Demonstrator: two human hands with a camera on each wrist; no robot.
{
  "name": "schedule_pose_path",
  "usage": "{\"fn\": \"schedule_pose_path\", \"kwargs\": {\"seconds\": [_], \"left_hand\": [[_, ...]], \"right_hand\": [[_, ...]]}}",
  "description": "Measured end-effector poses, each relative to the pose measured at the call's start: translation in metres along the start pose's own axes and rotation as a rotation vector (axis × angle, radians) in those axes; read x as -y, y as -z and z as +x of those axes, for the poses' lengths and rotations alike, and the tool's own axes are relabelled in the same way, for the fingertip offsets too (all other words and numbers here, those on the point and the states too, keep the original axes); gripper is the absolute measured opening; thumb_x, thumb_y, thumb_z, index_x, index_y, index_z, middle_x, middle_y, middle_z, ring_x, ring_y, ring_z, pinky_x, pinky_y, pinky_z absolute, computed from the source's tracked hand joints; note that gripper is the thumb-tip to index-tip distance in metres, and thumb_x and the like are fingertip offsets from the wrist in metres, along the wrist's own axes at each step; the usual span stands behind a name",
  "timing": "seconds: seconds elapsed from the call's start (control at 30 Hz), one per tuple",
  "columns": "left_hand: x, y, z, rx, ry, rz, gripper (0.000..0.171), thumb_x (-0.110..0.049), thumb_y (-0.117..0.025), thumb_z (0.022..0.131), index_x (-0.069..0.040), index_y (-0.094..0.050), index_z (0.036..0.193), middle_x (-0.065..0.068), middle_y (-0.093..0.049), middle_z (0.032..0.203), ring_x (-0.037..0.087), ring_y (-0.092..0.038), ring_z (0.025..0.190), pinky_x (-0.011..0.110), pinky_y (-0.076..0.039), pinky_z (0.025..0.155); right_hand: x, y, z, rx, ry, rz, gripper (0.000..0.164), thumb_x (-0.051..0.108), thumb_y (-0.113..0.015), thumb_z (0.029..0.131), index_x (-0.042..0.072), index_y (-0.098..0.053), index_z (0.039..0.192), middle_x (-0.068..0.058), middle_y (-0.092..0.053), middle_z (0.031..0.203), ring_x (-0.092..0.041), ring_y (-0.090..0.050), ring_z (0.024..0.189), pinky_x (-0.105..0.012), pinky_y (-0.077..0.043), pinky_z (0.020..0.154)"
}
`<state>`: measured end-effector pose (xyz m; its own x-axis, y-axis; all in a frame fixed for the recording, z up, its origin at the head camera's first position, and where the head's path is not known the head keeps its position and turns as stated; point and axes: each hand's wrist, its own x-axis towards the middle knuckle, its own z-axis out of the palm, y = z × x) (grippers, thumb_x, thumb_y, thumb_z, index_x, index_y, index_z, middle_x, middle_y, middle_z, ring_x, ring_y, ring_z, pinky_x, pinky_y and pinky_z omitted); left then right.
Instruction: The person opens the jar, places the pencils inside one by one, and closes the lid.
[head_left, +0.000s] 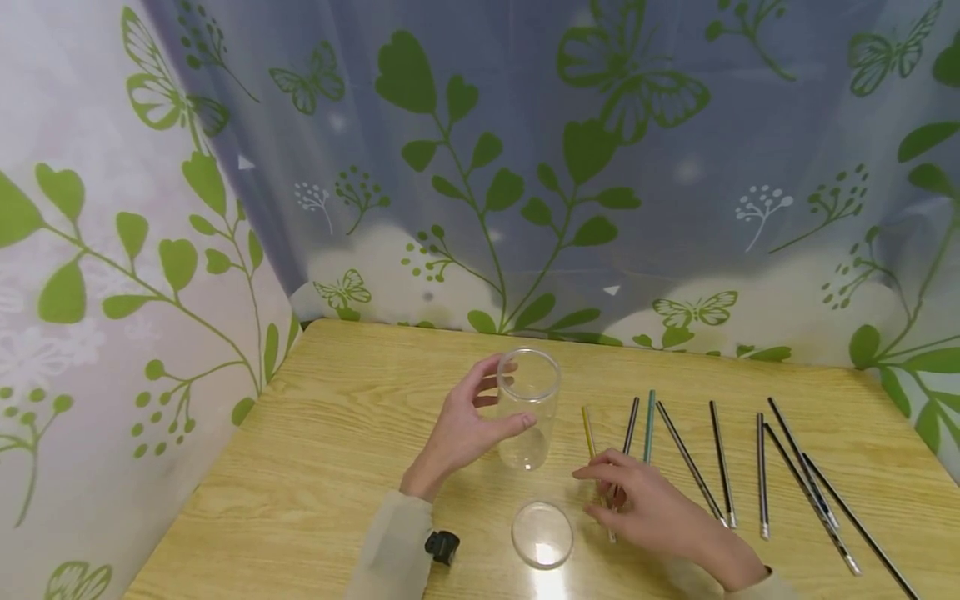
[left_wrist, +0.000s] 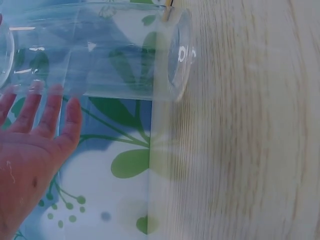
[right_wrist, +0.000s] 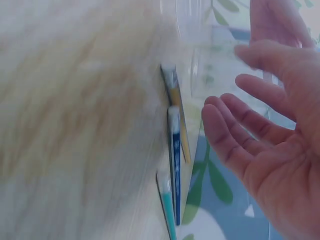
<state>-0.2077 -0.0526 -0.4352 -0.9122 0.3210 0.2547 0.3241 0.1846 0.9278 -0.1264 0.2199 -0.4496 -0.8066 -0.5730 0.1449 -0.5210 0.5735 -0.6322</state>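
A clear cylindrical jar (head_left: 527, 442) stands upright on the table in the head view. My left hand (head_left: 468, 425) holds it from the left side, thumb across the front and fingers behind. In the left wrist view, the fingertips of the left hand (left_wrist: 37, 130) meet the jar wall (left_wrist: 115, 65). A round clear lid (head_left: 542, 535) lies flat in front of the jar. Over the nearest pencils hovers my right hand (head_left: 648, 508), fingers slightly bent and holding nothing. Below it lie a yellow pencil (head_left: 588, 429), a dark pencil (head_left: 632, 423) and a teal pencil (head_left: 649, 425), partly hidden.
Several more dark pencils (head_left: 762, 475) with pale ends lie spread across the right side of the wooden table (head_left: 300, 467). A curtain (head_left: 525, 167) with leaves and butterflies hangs behind the table; patterned fabric (head_left: 82, 250) also covers the left side.
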Motion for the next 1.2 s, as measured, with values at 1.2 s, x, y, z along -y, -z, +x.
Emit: {"fn": "schedule_pose_path", "kwargs": {"seconds": [1.2], "left_hand": [[0.002, -0.003, 0.002, -0.001, -0.008, -0.006, 0.076, -0.028, -0.087, 0.081, -0.037, -0.049, 0.145, -0.008, -0.061, 0.138, 0.022, -0.056, 0.129, 0.042, -0.049, 0.104]], "right_hand": [[-0.019, 0.001, -0.012, -0.087, -0.057, -0.349, 0.006, 0.018, -0.077, 0.087, 0.022, -0.074, 0.090, 0.014, -0.064, 0.089, 0.001, -0.057, 0.075, -0.020, -0.049, 0.060]]}}
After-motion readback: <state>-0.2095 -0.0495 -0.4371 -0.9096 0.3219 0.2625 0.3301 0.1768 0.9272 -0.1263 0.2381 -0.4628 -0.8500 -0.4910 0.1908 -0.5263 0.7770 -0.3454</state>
